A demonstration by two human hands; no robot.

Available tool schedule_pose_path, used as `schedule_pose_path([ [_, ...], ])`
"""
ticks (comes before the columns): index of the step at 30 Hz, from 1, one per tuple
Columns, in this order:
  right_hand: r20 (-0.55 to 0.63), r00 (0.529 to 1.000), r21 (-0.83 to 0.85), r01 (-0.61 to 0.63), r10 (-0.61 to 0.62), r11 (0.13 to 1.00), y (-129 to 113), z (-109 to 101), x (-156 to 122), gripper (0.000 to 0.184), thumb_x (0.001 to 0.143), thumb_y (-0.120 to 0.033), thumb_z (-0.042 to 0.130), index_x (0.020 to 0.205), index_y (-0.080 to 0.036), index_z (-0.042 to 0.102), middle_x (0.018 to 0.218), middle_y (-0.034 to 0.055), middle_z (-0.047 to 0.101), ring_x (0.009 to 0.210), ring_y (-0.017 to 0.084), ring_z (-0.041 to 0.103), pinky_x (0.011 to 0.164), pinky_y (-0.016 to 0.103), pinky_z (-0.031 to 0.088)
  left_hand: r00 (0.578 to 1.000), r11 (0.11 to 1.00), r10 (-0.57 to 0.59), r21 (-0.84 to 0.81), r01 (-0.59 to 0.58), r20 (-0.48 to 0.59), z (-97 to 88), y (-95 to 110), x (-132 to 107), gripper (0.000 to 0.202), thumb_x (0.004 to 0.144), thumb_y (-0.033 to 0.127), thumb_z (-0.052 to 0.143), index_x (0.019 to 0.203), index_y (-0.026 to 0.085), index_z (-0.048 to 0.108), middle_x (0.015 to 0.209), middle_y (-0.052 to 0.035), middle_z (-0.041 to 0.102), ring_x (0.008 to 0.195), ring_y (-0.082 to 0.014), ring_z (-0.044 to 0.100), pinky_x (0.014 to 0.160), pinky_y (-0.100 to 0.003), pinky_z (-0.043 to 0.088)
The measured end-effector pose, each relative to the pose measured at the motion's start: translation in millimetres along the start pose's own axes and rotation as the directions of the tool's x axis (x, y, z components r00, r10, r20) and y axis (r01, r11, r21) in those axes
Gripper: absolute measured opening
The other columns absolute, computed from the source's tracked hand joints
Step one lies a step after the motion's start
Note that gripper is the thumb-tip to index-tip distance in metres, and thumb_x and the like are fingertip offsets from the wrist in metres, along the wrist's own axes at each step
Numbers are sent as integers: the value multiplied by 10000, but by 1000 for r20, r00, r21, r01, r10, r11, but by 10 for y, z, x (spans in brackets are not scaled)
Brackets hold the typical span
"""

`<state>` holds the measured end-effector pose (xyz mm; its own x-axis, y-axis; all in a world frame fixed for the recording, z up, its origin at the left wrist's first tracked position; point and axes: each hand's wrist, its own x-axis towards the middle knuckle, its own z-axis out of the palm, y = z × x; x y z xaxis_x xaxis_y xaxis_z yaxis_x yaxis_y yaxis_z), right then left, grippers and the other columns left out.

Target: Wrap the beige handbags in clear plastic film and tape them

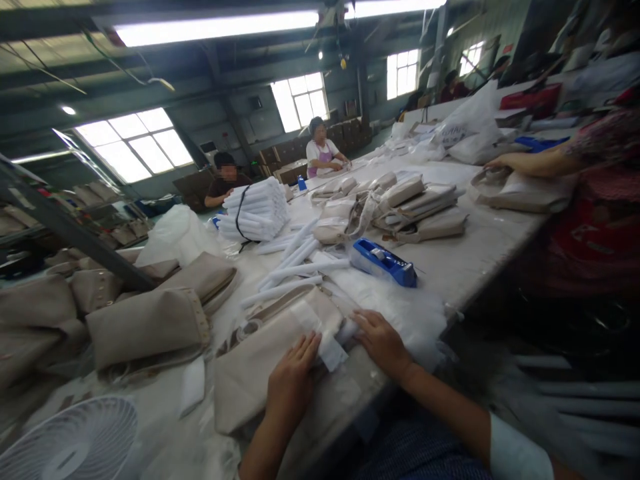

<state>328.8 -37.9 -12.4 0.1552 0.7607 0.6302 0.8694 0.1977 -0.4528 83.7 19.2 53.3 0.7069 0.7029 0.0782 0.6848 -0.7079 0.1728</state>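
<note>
A beige handbag [260,367] lies on its side on the table in front of me, with a strap along its far edge. A white sheet [307,317], apparently thin wrapping, lies across its right part and hangs over the near edge. My left hand [295,377] rests flat on the bag beside this sheet, fingers stretched out. At the bag's right end, the curled fingers of my right hand [380,340] are on a bunched white wrap [347,328]; its thumb is hidden. Just beyond stands a blue tape dispenser [384,262].
Beige bags [150,327] are heaped at left, behind a white fan [70,443]. White rolls [257,210] are tied in a bundle, with loose ones nearby. More wrapped bags [405,203] lie farther back. At right, a co-worker's arm [535,163] reaches to another bag; other people sit across the table.
</note>
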Motion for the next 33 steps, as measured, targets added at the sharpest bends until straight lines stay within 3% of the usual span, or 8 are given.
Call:
schedule_pose_path([
  [6,35,998,81,-47,44,996,50,64,58,352,813,-50,642,1129,-197,689,1122,104,688,1061,285,640,947,471,583,1000,1000,9,-9,-9,-7,-59,25,19,753,810,47,575,1500,286,393,1539,-3,438,1418,-202,422,1153,-413,421],
  [10,19,1000,123,-6,4,992,-34,97,93,348,814,-43,601,1120,-198,659,1119,102,673,1069,288,624,957,475,569,999,1000,21,6,-21,-29,-55,34,17,661,879,199,616,1497,281,395,1531,-9,453,1407,-213,439,1143,-417,432],
  [14,18,1000,155,-23,20,988,-106,153,94,326,819,-52,560,1106,-201,601,1063,103,653,1039,293,618,935,495,566,998,999,26,30,-24,-50,-26,42,5,656,895,242,626,1503,284,382,1533,-17,451,1405,-221,443,1136,-426,441],
  [21,96,994,195,32,-52,980,-22,120,52,281,852,-105,580,1110,-215,577,1056,94,655,1033,278,634,916,452,576,997,992,35,123,-27,-63,98,34,-19,608,928,109,506,1503,270,388,1535,-11,434,1416,-222,425,1125,-438,454],
  [26,65,991,223,103,-121,969,32,124,75,185,918,-173,556,1091,-221,602,1054,92,677,1033,258,658,929,433,577,995,990,37,140,-24,-91,150,45,-24,648,914,28,428,1508,284,382,1533,-11,433,1420,-226,419,1133,-448,441],
  [30,87,989,181,99,-116,979,-5,112,88,186,917,-170,561,1079,-218,637,1049,94,674,1024,267,662,906,436,590,991,994,16,112,-1,-132,233,69,-58,668,911,26,433,1519,295,362,1534,-25,437,1433,-227,397,1157,-462,409],
  [33,96,984,146,138,-153,980,-76,6,83,245,932,-202,590,1169,-227,648,1127,98,674,1070,276,653,947,447,576,983,993,-7,112,28,-183,344,95,-98,641,930,32,416,1514,291,367,1535,-20,439,1450,-218,367,1183,-472,368],
])
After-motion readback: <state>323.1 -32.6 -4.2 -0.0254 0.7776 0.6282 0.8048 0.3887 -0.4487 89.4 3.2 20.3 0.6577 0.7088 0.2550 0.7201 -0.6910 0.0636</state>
